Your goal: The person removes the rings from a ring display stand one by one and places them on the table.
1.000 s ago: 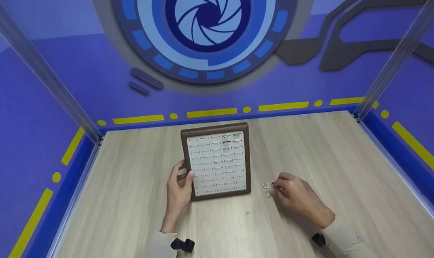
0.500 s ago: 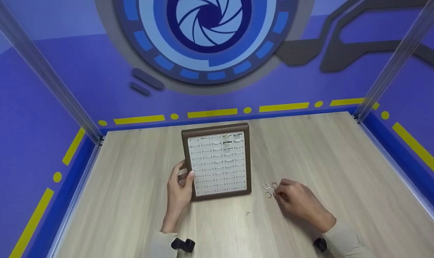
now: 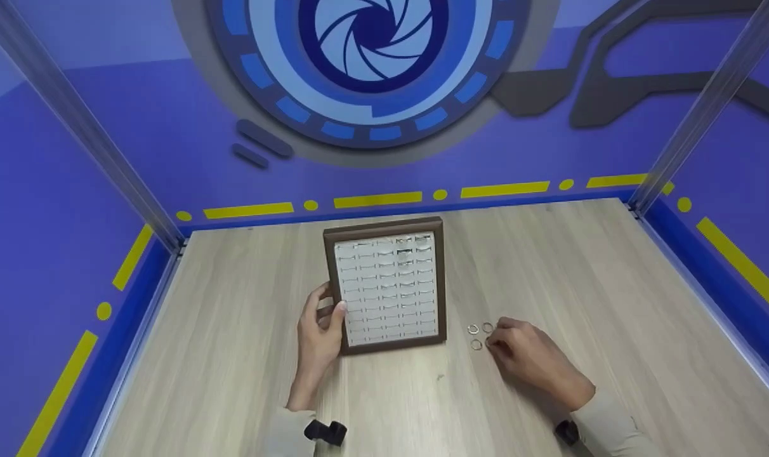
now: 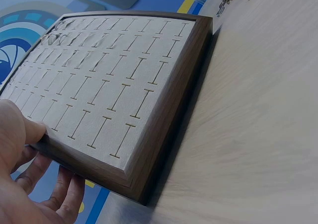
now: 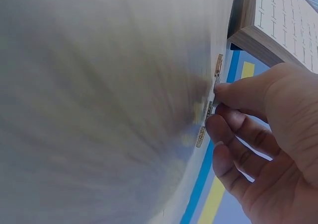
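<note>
My left hand (image 3: 318, 339) grips the left side of a brown-framed ring display board (image 3: 384, 223), thumb on the front edge and fingers behind. The board leans upright on the table, its white pad cut with rows of slots; a few rings (image 3: 404, 252) sit in the upper right slots. To the right of the board, my right hand (image 3: 530, 355) is down at the tabletop, thumb and fingertips pinching a ring (image 5: 209, 109). Three other rings lie close by: one at back left (image 3: 473, 329), one at back right (image 3: 488, 327) and one at front left (image 3: 476, 344).
The pale wood table (image 3: 384, 406) carries the board and the loose rings. Blue printed walls (image 3: 137, 139) with yellow dashes enclose it at the back and sides, with metal posts (image 3: 695, 108) in the corners.
My right hand has left the back right ring, which now lies uncovered, and moved slightly toward me to the front right ring. My left hand and the board hold still.
</note>
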Demonstrator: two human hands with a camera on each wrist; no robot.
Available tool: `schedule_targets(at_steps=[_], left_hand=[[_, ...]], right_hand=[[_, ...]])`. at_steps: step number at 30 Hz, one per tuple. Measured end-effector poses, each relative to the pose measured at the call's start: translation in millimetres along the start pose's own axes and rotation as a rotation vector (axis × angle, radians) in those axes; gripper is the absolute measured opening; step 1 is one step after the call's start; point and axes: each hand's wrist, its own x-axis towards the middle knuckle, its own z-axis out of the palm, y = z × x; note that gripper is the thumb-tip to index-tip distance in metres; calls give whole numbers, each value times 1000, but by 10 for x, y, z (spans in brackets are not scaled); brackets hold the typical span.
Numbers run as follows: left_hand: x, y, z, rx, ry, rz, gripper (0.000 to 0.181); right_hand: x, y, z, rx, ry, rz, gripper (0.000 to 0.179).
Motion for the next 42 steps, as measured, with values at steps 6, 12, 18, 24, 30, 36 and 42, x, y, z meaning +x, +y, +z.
schedule_targets(at_steps=[6,12,18,24,30,36,42], left_hand=[[-7,8,-4,-1,-9,-7,49],[-8,-7,3,4,-9,-13,49],[-14,-13,-7,2,-12,4,49],[-1,-9,-4,10,-18,-6,49],[4,-8,-7,-2,-12,-2,50],[3,-2,-2,2,-18,-3,51],[-1,-7,3,1,-12,9,51]], right_hand=[[1,0,-2,2,-9,-2,15],[3,-12,1,-8,-14,0,16],[6,-24,4,-24,-13,5,16],[31,-41,-52,-14,-3,-1,15],[66,-53,-114,5,5,22,14],[109,-89,-167,38,41,19,12],[160,-155,-225,50,79,-18,14]])
